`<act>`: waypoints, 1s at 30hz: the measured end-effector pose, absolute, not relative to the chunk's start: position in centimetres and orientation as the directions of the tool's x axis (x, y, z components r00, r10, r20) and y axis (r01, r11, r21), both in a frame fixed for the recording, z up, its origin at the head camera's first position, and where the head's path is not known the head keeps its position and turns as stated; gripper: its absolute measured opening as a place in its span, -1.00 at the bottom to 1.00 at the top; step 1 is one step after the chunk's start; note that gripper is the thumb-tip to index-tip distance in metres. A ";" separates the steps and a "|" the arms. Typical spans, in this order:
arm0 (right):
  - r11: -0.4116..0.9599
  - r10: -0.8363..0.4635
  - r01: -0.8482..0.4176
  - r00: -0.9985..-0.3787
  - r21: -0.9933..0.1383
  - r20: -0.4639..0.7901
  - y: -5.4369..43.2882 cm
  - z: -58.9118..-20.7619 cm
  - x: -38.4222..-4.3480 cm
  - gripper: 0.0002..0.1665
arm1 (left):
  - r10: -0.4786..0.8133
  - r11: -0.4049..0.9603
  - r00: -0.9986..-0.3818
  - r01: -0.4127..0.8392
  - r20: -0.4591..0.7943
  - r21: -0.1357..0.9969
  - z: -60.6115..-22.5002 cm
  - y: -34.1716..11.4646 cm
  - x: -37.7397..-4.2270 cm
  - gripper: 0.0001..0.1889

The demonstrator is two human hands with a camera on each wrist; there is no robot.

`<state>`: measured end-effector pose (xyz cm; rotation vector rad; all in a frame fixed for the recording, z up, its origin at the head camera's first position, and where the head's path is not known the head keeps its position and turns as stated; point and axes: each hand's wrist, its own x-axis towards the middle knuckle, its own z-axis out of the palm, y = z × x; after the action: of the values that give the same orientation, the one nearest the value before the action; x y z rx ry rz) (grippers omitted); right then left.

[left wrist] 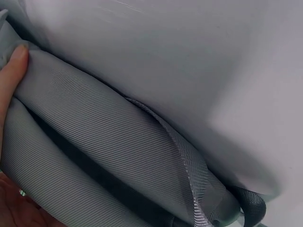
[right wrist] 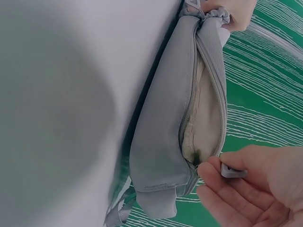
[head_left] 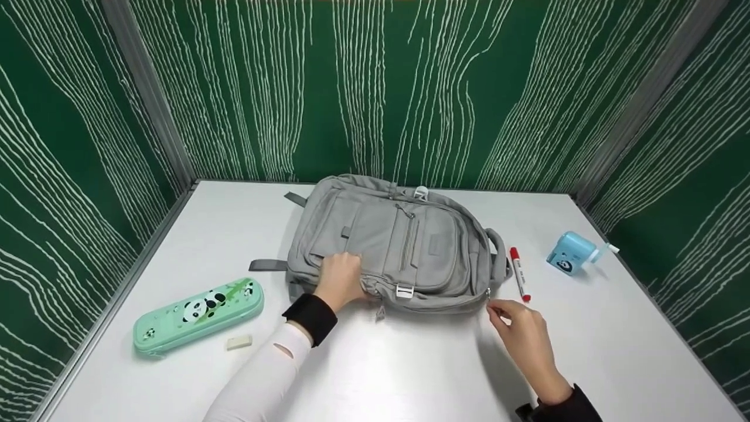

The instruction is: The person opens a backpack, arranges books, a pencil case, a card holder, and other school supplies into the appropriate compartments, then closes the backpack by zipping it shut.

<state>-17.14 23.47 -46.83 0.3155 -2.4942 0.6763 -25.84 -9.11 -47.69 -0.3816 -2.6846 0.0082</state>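
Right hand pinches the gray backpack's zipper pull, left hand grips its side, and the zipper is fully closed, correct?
No: the zipper isn't closed. The right wrist view shows it gaping open, beige lining visible between its tracks. The right hand pinches the zipper pull, and the left hand grips the gray backpack by its side.
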 end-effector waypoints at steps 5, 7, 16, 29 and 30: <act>0.848 -0.102 -0.366 -0.823 -0.384 0.559 23.3 -46.8 -16.8 -0.85 | 0.246 0.968 -0.879 0.248 0.410 -0.048 -47.6 -8.8 -25.8 -0.25; 0.846 -0.097 -0.359 -0.831 -0.395 0.548 23.4 -46.7 -16.7 -0.86 | 0.252 0.966 -0.879 0.251 0.405 -0.057 -47.6 -8.8 -25.7 -0.25; 0.845 -0.024 -0.236 -0.914 -0.481 0.405 24.7 -46.7 -18.4 -0.90 | 0.328 0.941 -0.875 0.266 0.358 -0.212 -47.7 -9.0 -25.5 0.00; 0.856 -0.070 -0.214 -0.950 -0.470 0.303 26.0 -47.5 -20.9 -0.86 | 0.378 0.914 -0.872 0.298 0.312 -0.274 -47.3 -9.2 -25.0 0.17; 0.856 -0.070 -0.216 -0.949 -0.470 0.308 26.0 -47.5 -21.0 -0.87 | 0.378 0.915 -0.869 0.298 0.318 -0.272 -47.3 -9.2 -25.1 0.17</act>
<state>-21.00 26.02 -47.54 0.2161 -2.7502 0.7446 -25.08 -9.17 -47.34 -0.4959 -2.7072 0.3038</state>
